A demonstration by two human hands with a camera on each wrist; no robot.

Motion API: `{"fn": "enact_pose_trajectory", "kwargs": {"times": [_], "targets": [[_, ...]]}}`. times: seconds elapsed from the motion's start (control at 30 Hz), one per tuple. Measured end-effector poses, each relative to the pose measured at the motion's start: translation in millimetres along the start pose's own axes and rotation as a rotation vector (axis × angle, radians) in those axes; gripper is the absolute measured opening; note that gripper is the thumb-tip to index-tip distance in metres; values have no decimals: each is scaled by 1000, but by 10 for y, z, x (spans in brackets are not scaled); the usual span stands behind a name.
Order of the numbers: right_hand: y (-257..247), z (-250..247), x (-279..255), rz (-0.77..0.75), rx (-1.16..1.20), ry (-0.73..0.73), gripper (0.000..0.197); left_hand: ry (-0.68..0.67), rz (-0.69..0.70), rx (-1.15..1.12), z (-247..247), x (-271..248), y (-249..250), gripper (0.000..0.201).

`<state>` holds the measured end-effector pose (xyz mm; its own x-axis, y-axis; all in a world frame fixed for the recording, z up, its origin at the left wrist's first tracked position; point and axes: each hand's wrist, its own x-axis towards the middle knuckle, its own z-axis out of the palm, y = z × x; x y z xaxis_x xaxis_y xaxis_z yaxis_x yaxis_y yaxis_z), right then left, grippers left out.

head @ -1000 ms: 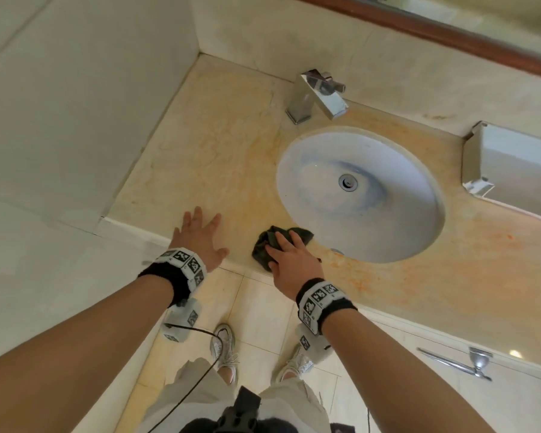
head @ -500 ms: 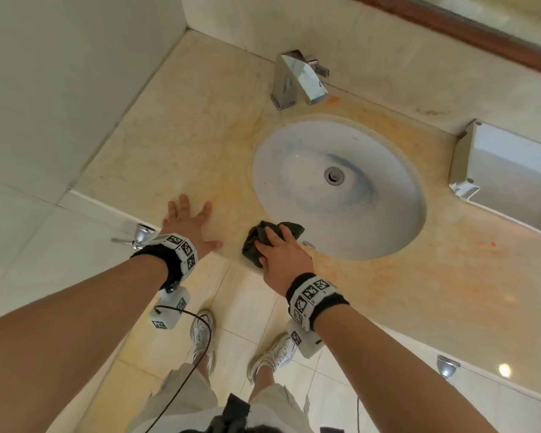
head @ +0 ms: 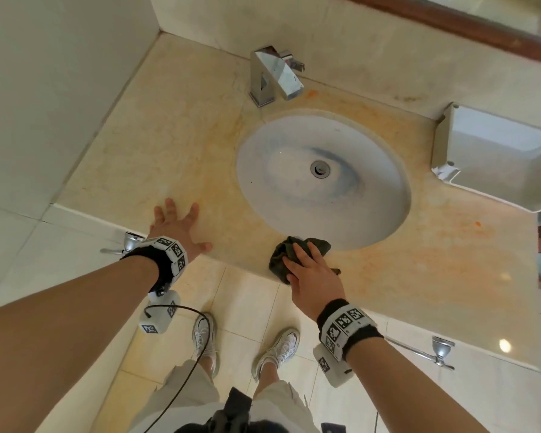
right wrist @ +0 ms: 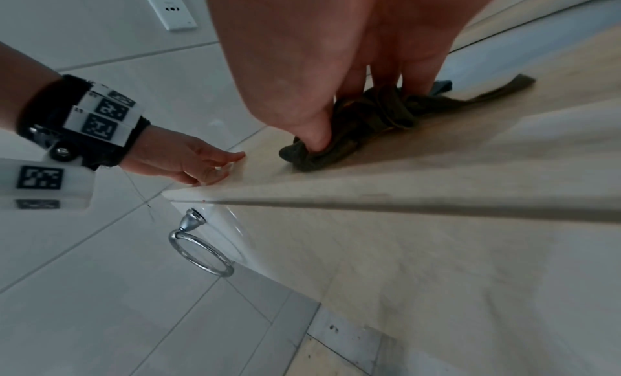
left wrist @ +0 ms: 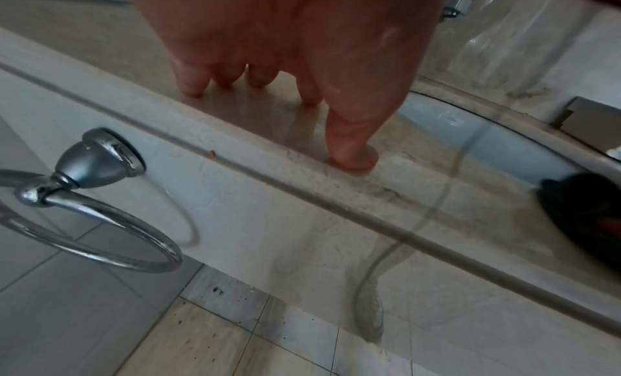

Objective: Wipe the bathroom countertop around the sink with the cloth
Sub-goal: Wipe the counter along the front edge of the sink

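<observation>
Two hands are seen on the countertop, both near its front edge. The left hand is laid flat with fingers spread and straight, fingertips pressed on the stone just behind the edge; nothing is held by it. The right hand is placed on the cloth, a dark crumpled rag, with fingers bent down into the bunched fabric and the thumb dug into its near end (grip is seen best in the right wrist view, cloth). The cloth is located on the narrow strip of counter between the front rim of the sink and the counter edge, touching or just short of the rim; which cannot be told. Orange-yellow staining is visible around the basin. A chrome faucet is mounted behind the sink, a white dispenser is fixed at the right, and a towel ring is hung on the counter's front face below the left hand.
</observation>
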<state>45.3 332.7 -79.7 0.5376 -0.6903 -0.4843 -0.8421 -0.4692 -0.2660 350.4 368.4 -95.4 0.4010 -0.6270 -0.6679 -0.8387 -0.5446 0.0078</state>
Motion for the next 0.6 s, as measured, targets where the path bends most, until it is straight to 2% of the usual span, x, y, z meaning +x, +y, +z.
{"fn": "enact_pose_trajectory", "kwargs": {"times": [0.17, 0.3, 0.47, 0.6], "targets": [[243, 122, -284, 119, 31, 50, 42, 6, 18, 15, 13, 22, -34, 105], [82, 85, -201, 144, 14, 19, 46, 6, 27, 13, 20, 43, -49, 105], [-378, -29, 240, 20, 13, -4, 47, 8, 46, 33, 33, 66, -61, 105], [-761, -99, 660, -23, 19, -27, 47, 4, 47, 48, 31, 76, -66, 106]]}}
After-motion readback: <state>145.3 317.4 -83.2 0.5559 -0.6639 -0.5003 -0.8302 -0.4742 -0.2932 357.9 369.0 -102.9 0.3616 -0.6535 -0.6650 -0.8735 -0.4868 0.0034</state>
